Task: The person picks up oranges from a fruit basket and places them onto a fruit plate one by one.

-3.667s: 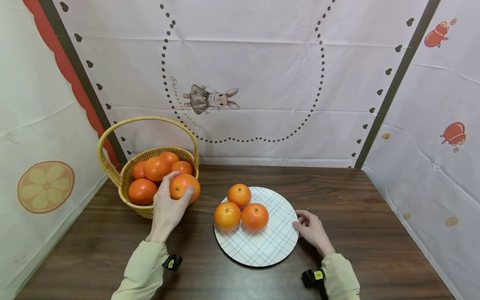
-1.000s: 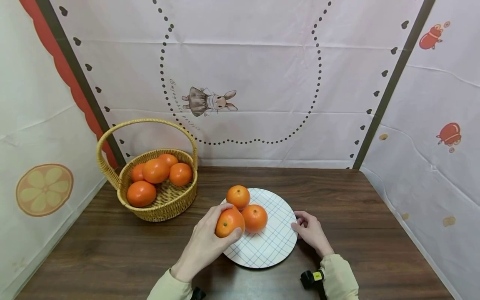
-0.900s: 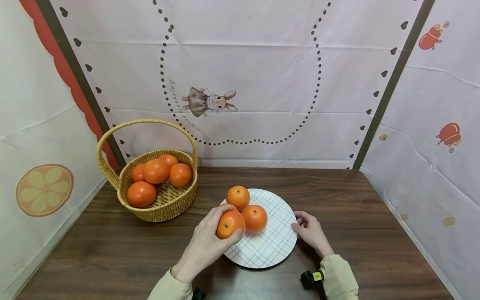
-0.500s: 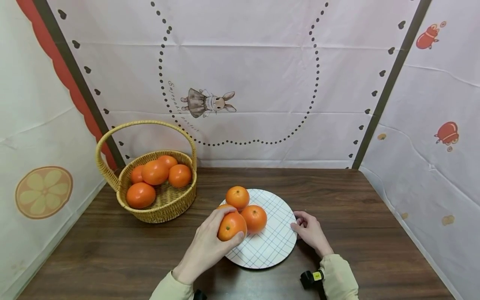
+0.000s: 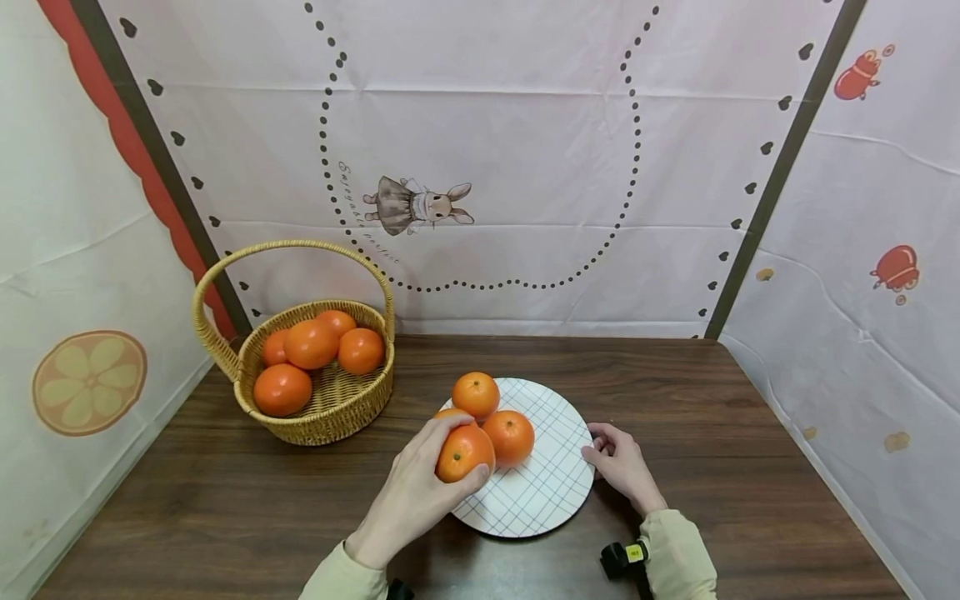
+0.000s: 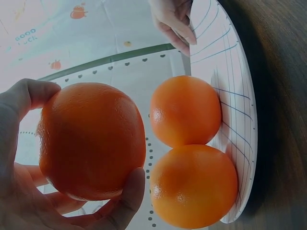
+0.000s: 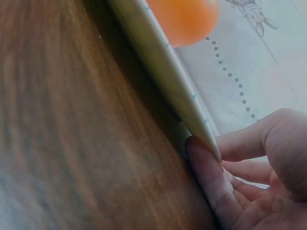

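My left hand [image 5: 420, 479] grips an orange [image 5: 465, 454], thumb on one side and fingers round the other. It holds the fruit above the near left part of a round white plate [image 5: 551, 492] with blue checked lines. The left wrist view shows this held orange [image 6: 91, 141] raised above the plate's surface. On the plate sit a back orange [image 5: 476, 394], a middle orange [image 5: 510, 437] and a third, mostly hidden behind my left hand. My right hand [image 5: 626, 467] pinches the plate's right rim, thumb and finger on either side of the edge in the right wrist view.
A wicker basket [image 5: 337, 417] with a tall arched handle stands at the back left of the dark wooden table [image 5: 675, 400]. Inside it lie several oranges [image 5: 282, 389]. Printed cloth walls [image 5: 525, 167] close off the back and both sides.
My left hand has carried the orange from the basket over to the plate, leaving bare wicker at the basket's front right. Over the last second it barely moves. My right hand stays at the rim.
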`<control>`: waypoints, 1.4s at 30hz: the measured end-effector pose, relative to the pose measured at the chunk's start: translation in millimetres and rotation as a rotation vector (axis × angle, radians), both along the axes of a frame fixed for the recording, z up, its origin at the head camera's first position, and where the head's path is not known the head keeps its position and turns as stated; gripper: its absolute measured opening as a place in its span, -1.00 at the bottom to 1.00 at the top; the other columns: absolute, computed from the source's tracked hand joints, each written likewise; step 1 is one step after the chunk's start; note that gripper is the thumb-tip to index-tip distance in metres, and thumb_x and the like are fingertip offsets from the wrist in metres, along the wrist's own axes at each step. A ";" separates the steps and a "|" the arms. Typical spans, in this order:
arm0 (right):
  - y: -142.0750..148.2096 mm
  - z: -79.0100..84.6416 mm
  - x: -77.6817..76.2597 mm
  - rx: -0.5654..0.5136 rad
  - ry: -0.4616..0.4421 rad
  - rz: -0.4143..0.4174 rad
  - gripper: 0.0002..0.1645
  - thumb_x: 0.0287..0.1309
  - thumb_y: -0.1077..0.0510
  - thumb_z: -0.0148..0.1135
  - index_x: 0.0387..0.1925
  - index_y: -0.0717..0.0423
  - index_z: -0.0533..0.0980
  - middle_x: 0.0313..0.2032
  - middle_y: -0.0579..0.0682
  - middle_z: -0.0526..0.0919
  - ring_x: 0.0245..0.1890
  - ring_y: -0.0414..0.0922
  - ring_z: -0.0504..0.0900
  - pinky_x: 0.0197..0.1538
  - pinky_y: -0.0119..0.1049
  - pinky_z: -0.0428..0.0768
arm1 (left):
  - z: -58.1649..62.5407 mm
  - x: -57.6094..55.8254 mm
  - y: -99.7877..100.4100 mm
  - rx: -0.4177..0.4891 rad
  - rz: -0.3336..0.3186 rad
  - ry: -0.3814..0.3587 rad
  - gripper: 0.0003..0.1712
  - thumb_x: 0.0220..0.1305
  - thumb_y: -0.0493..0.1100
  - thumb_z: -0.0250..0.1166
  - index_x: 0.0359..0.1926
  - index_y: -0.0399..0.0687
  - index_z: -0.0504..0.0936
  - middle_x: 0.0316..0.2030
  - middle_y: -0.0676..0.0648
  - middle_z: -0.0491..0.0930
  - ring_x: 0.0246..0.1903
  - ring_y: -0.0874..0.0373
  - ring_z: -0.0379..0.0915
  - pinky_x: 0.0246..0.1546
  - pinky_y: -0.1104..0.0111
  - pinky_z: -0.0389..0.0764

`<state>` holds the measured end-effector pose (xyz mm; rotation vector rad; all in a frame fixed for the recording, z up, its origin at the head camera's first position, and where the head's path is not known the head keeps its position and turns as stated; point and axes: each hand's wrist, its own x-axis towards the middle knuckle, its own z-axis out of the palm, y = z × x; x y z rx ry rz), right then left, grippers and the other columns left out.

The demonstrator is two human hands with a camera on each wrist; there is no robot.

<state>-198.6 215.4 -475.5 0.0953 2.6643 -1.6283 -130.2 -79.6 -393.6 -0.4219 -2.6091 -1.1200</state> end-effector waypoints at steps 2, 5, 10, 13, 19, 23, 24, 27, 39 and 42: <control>0.1 -0.3 -0.1 0.002 0.000 0.001 -0.55 0.21 0.36 0.22 0.15 0.36 0.51 -0.38 0.02 0.47 -0.48 -0.19 0.42 -0.46 -0.39 0.58 | -0.1 0.2 0.0 0.000 0.000 -0.003 -0.37 0.05 0.00 0.51 0.17 0.13 0.53 0.03 0.10 0.59 -0.10 0.20 0.55 -0.14 0.26 0.52; 0.5 -0.6 0.0 0.004 -0.005 -0.001 -0.55 0.21 0.36 0.22 0.16 0.35 0.51 -0.38 0.02 0.48 -0.47 -0.18 0.42 -0.46 -0.39 0.58 | -0.3 0.7 0.0 0.001 -0.002 -0.012 -0.38 0.06 0.00 0.51 0.17 0.15 0.53 0.04 0.11 0.59 -0.10 0.20 0.54 -0.14 0.26 0.53; 1.1 -1.4 -0.3 0.006 -0.004 -0.001 -0.55 0.21 0.36 0.22 0.16 0.35 0.51 -0.38 0.02 0.48 -0.48 -0.18 0.43 -0.46 -0.39 0.58 | -0.7 0.9 0.0 0.001 -0.006 -0.021 -0.38 0.06 0.01 0.51 0.16 0.18 0.52 0.05 0.12 0.58 -0.09 0.19 0.53 -0.13 0.25 0.53; 1.2 -1.3 -0.6 0.004 -0.002 -0.001 -0.55 0.21 0.36 0.22 0.15 0.35 0.51 -0.38 0.02 0.48 -0.48 -0.19 0.43 -0.46 -0.40 0.58 | -0.9 0.8 0.0 -0.001 -0.007 -0.024 -0.39 0.06 0.02 0.51 0.16 0.20 0.52 0.05 0.12 0.58 -0.09 0.19 0.53 -0.13 0.25 0.52; 1.2 -1.2 -0.6 0.004 0.001 -0.003 -0.55 0.21 0.36 0.22 0.15 0.35 0.51 -0.38 0.02 0.48 -0.48 -0.19 0.43 -0.47 -0.39 0.58 | -1.4 1.0 0.0 -0.003 -0.007 -0.030 -0.37 0.07 0.04 0.50 0.18 0.15 0.53 0.06 0.10 0.58 -0.08 0.18 0.53 -0.11 0.23 0.54; 0.9 -1.5 0.2 0.001 0.007 -0.009 -0.55 0.21 0.36 0.22 0.15 0.36 0.51 -0.38 0.02 0.49 -0.48 -0.19 0.43 -0.47 -0.39 0.58 | -1.6 1.0 0.1 -0.005 -0.005 -0.032 -0.37 0.07 0.05 0.50 0.18 0.17 0.52 0.07 0.10 0.58 -0.06 0.18 0.54 -0.09 0.22 0.55; 0.9 -1.6 0.4 0.000 0.008 -0.011 -0.55 0.21 0.35 0.22 0.15 0.36 0.51 -0.37 0.02 0.49 -0.48 -0.19 0.43 -0.47 -0.39 0.58 | -1.7 1.1 0.1 -0.005 -0.005 -0.032 -0.37 0.07 0.05 0.50 0.18 0.18 0.52 0.07 0.10 0.58 -0.06 0.19 0.54 -0.09 0.22 0.55; 0.6 -1.8 1.3 -0.005 0.011 -0.015 -0.55 0.21 0.35 0.22 0.15 0.36 0.51 -0.37 0.02 0.50 -0.48 -0.19 0.43 -0.47 -0.39 0.57 | -1.9 1.1 0.1 -0.008 -0.003 -0.032 -0.38 0.07 0.06 0.50 0.17 0.22 0.51 0.07 0.11 0.58 -0.07 0.19 0.54 -0.10 0.22 0.54; 0.6 -1.5 2.5 -0.008 0.006 -0.020 -0.56 0.23 0.33 0.22 0.15 0.34 0.52 -0.35 0.03 0.51 -0.47 -0.19 0.43 -0.46 -0.40 0.57 | -1.1 1.4 0.1 0.000 -0.002 -0.038 -0.40 0.07 0.07 0.50 0.15 0.29 0.51 0.05 0.11 0.58 -0.08 0.20 0.53 -0.13 0.25 0.54; 0.5 -1.4 2.6 -0.012 0.006 -0.020 -0.56 0.23 0.33 0.22 0.15 0.34 0.52 -0.35 0.03 0.51 -0.47 -0.19 0.42 -0.46 -0.40 0.57 | -1.3 1.5 0.3 0.000 -0.002 -0.039 -0.40 0.08 0.07 0.50 0.15 0.29 0.51 0.05 0.10 0.59 -0.08 0.21 0.53 -0.13 0.25 0.54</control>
